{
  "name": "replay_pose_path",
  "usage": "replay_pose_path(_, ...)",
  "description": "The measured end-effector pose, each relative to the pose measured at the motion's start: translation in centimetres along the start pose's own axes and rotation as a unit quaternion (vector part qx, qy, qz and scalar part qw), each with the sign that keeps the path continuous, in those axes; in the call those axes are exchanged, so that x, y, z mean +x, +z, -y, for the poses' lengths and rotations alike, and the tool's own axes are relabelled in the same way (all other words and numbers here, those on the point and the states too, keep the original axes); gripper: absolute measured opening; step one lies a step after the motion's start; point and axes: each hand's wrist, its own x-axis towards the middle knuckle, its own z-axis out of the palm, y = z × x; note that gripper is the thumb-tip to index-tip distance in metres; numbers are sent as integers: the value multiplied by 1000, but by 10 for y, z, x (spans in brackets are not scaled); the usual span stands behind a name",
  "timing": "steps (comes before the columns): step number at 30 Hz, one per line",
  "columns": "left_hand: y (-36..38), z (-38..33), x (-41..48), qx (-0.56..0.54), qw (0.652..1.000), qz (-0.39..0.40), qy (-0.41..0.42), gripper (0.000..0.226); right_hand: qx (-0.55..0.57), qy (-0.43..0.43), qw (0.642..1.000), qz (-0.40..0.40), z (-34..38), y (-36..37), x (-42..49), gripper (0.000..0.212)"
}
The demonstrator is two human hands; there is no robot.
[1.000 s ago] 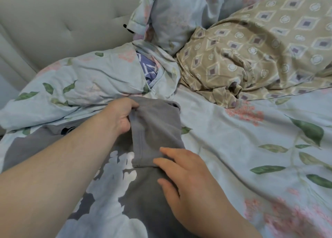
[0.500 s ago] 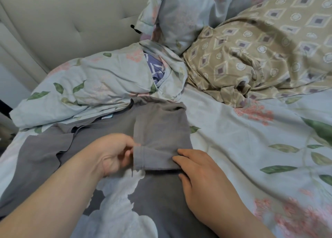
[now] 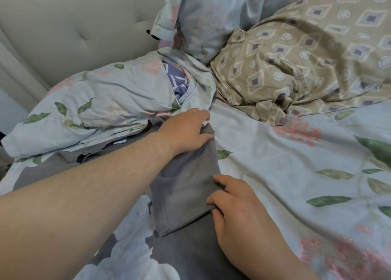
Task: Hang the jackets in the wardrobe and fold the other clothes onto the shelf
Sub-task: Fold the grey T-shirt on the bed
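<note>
A grey T-shirt (image 3: pixel 186 256) lies spread on the bed in the lower left of the view. It is on top of a pale blue bedsheet (image 3: pixel 285 174) printed with green leaves and pink flowers. The cloth is a flat mid-grey with a large white print (image 3: pixel 135 248) across the front, and a small pale blue neck label (image 3: pixel 120 141) shows at the collar. Its far side is folded inward over the body, so the short sleeve (image 3: pixel 182 195) lies on top as a slanted panel, its stitched hem toward the camera.

The left hand (image 3: pixel 184 131) reaches across the shirt to the upper corner of this fold. Its fingers are curled over the corner and its thumb is tucked against it, bunching the grey fabric in a grip. The right hand (image 3: pixel 239 207) sits at the outer edge of the folded sleeve with its fingers bent and their tips on the cloth. From this angle I cannot tell whether they pinch the edge or only press it flat.

Just beyond the collar lies a crumpled pillow (image 3: pixel 95 102) in the same floral print. A beige cover (image 3: pixel 317 47) with a diamond pattern is heaped to its right. A padded pale headboard (image 3: pixel 74 26) stands behind them.
</note>
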Motion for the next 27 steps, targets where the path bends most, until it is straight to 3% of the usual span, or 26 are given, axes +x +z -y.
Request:
replay_pose_path(2,2,-2,6,65,996,-10,52,21,-25,-22,999,-3,-2,2,1,27)
replay_pose_path(4,4,-7,13,148,987,-5,69,26,-24,-32,999,1,-3,3,1,30)
replay_pose_path(6,4,-9,23,161,987,-20,17,28,-20,-29,999,4,-3,5,1,31)
replay_pose_path(9,1,-6,51,-37,983,-43,-173,19,-19,-29,999,0,-3,7,1,31)
replay_pose_path(11,-1,-5,65,-193,943,2,-271,29,-17,-29,999,2,-4,8,1,29)
replay_pose_path(13,4,-8,66,-229,931,43,-280,35,-19,-23,999,13,-3,6,1,26)
replay_pose_path(15,15,-7,62,-188,941,-19,-279,32,-24,-17,999,32,-1,4,0,21)
replay_pose_path(17,18,-4,48,-172,954,-88,-229,38,-32,-15,999,34,0,1,-1,9)
replay_pose_path(20,16,-10,-5,-108,967,-212,-94,40,-6,13,999,35,1,-7,-2,34)
replay_pose_path(21,19,-14,-30,-87,974,-206,-43,44,-25,23,998,50,2,-10,0,41)
replay_pose_path(23,29,-16,-85,-31,996,-79,-12,60,-102,33,989,98,5,-11,3,55)
replay_pose_path(25,40,-3,-128,11,995,52,-87,73,-147,39,974,165,6,-9,5,70)
replay_pose_path(27,46,8,-154,12,983,93,-161,75,-184,44,967,173,7,-9,0,74)
